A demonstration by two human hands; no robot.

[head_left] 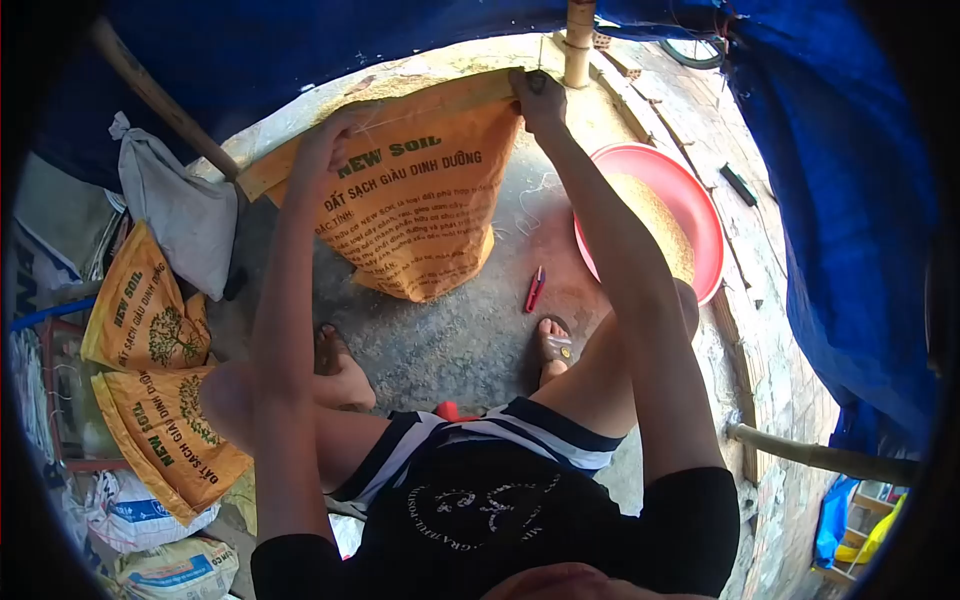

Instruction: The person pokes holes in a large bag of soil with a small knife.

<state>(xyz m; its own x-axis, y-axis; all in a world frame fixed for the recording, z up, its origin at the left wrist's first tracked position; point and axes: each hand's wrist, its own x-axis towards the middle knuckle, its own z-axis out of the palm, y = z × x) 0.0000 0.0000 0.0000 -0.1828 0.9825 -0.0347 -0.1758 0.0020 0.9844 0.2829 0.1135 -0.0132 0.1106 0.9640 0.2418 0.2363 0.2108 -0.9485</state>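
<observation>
An orange sack (415, 215) printed "NEW SOIL" stands in front of me on the grey floor, its top edge stretched up at a slant. My right hand (541, 100) is closed on the sack's upper right corner. Near the upper left part of that edge is my left hand (328, 145), its fingers curled in. A thin pale thread (372, 125) runs from those fingers along the top of the sack. The forearm covers part of the sack's left side. A red cutter knife (535, 290) lies on the floor between the sack and my foot.
A pink basin (708, 225) of yellowish grains stands at the right, partly behind my arm. On the left are a tied white sack (180, 205) and more orange sacks (150, 300). Blue tarps (835, 250) and a bamboo post (578, 45) border the space.
</observation>
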